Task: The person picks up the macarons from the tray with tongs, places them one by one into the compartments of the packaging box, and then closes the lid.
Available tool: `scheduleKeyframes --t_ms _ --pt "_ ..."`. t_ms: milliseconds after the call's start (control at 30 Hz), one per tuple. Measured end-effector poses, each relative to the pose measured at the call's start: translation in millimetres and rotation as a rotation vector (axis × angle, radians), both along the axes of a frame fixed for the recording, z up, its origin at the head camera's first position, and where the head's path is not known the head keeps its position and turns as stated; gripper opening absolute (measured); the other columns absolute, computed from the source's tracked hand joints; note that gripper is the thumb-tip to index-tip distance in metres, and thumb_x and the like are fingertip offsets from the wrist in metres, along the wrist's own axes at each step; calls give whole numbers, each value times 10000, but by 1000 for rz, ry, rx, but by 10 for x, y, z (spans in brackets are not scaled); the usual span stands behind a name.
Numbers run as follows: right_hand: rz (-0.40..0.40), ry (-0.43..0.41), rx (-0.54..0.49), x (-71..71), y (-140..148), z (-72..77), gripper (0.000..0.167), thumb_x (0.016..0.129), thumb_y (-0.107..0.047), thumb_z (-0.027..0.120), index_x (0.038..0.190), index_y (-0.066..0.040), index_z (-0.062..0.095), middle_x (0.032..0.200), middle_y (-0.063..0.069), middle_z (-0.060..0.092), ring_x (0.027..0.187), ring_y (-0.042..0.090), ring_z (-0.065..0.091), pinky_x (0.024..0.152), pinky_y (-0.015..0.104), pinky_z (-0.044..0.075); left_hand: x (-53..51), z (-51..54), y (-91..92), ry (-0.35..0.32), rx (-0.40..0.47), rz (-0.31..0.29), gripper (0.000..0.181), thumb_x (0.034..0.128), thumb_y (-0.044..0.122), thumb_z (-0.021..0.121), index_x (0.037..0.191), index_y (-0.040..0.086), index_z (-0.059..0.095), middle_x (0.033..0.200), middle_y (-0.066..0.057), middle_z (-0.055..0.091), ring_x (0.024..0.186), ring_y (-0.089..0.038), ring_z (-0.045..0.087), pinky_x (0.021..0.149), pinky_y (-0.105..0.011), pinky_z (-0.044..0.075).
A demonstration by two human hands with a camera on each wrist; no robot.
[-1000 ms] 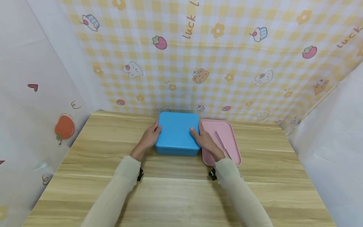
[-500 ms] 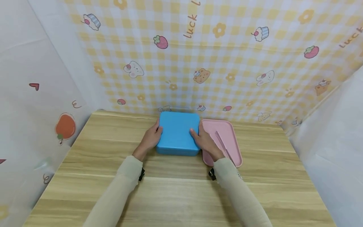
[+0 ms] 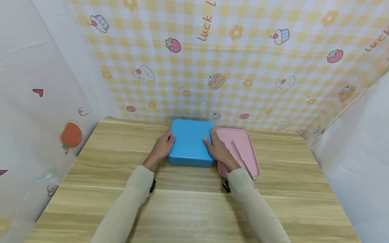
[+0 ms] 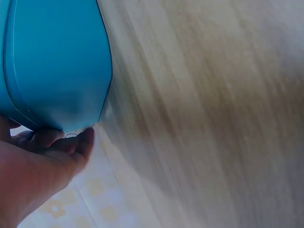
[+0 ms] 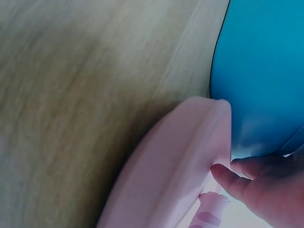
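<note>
A blue lidded box (image 3: 192, 139) sits on the wooden table near the back wall, between both hands. My left hand (image 3: 162, 145) holds its left side, with the thumb at the top edge. In the left wrist view, the fingers (image 4: 85, 145) lie against the box wall (image 4: 61, 71). On the right side, my right hand (image 3: 219, 150) holds the box with its thumb on the lid. That hand reaches over the edge of a pink tray (image 3: 247, 148); in the right wrist view, one finger (image 5: 228, 178) is at the tray's wall (image 5: 166, 156). The box's far side is hidden.
A slim utensil (image 3: 237, 152) lies slantwise on the tray, partly covered by the right forearm. Its kind is unclear. A checked cloth wall (image 3: 188, 60) rises right behind the box. White cloth sides (image 3: 18, 135) bound the table (image 3: 188, 212).
The head view has drifted slightly. The box, the tray and both hands stay in nearly the same places.
</note>
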State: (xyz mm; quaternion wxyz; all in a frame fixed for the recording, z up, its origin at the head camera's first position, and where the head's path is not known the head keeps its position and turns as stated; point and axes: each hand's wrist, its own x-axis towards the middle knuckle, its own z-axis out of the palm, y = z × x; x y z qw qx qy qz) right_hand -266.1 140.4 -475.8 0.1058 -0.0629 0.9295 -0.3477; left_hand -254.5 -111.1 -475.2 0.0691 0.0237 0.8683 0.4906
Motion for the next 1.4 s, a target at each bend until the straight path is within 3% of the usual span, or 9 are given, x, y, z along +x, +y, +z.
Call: scheduleKeyframes --t_ms 367,667,933,1400 --pt "4 33 -36 10 -8 -32 719 1064 -476 343 1609 -153 3 1670 109 71 1530 304 97 1236 499 133 9 -6 1 -17 -4 -21 606 1093 350 304 1595 70 113 1634 -127 209 1499 -321 213 1209 -493 230" --pt "-25 19 -11 40 -35 -44 729 1055 -515 321 1611 -177 -8 1671 115 72 1532 313 94 1223 574 31 -1 -27 -10 -24 -30 -27 605 1095 354 287 1591 52 118 1633 -144 205 1497 -335 211 1206 -501 232" --pt "-17 28 -35 57 -37 -40 738 1055 -512 326 1608 -165 -19 1670 121 63 1531 314 90 1232 530 98 19 -52 -29 -86 -4 -47 608 1098 382 249 1601 78 95 1639 -159 189 1499 -354 194 1206 -522 218" --pt "-47 53 -17 24 -50 -123 736 1049 -528 324 1609 -177 -1 1669 103 104 1528 292 132 1234 492 150 2 -86 -17 -80 -39 -55 622 1101 372 227 1594 29 66 1638 -186 168 1502 -362 177 1212 -516 203"
